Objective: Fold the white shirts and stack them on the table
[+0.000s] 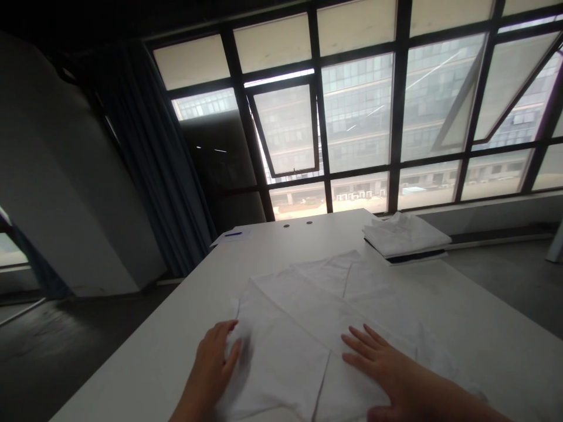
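Hands resting on a white garment point(308, 316), seen from the head camera. The garment lies spread flat on the white desk point(484, 346), close to the near edge and about midway between the left and right edges. Its side panels are folded inward, so their borders cross the middle in diagonal lines.

Your left hand point(215, 363) lies on the garment's left border. Its fingers point(231, 351) are laid together and slightly bent over the cloth. The fabric beside them is blurred, so you cannot tell whether this grip is clamped on the border or only pressing it.

Your right hand point(382, 366) lies palm down on the right half of the garment. Its grip is apart, with the fingers point(358, 343) spread flat on the fabric and holding nothing. The two hands are well apart, with the central fold line between them.

Toward the far right corner of the desk sits a stack of folded white cloth point(402, 237) with a dark layer at its base, apart from the spread garment. At the far left corner lies a sheet of paper point(226, 239) with a blue pen point(233, 234) on it. Two small round discs point(285, 225) sit near the far edge. Beyond the desk stand a gridded window point(356, 117) and a dark curtain point(153, 176).
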A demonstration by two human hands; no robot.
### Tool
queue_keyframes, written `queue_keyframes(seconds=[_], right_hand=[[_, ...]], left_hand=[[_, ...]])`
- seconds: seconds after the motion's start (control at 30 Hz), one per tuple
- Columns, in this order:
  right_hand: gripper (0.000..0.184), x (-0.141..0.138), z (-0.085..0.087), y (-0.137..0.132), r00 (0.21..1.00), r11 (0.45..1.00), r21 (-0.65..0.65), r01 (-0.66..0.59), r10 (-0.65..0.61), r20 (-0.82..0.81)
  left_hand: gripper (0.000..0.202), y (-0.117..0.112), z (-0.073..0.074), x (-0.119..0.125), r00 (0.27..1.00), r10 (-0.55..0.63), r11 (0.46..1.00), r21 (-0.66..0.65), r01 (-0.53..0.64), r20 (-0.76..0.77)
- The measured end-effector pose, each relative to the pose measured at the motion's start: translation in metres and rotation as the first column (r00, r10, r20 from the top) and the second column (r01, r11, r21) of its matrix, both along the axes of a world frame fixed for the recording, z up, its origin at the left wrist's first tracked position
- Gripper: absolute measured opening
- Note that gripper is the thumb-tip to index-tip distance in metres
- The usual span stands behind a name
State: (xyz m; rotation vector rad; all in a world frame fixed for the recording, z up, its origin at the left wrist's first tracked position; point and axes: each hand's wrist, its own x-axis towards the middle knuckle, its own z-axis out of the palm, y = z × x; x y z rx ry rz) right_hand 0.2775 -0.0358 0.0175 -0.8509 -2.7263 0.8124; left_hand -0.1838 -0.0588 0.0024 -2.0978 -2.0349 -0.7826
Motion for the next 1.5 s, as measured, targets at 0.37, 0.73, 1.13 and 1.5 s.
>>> queue_keyframes(seconds=[0.37,0.73,1.13,1.5], right_hand=[[0.088,-0.012,-0.012,0.005,1.0,0.996,0.085,0.014,-0.015,0.011],[0.085,0.001,-0.033,0.011,0.983,0.973,0.147,0.176,-0.182,0.028],[0.011,-0.02,-0.026,0.001,0.984,0.889,0.445,0.107,-0.16,0.083],[0.059,0.008,-0.025,0.009,0.913,0.857,0.445,0.261,-0.369,0.175]], left_hand=[[0.083,-0.005,-0.019,0.081,0.897,-0.418,0.81,-0.505,0.299,-0.14],[0.091,0.03,-0.014,0.064,0.854,-0.5,0.794,-0.469,0.386,-0.145],[0.06,0.022,0.011,0.075,0.815,-0.569,0.761,-0.45,0.468,-0.113],[0.047,0.026,0.02,0.006,0.963,-0.269,0.87,-0.423,0.252,0.021]])
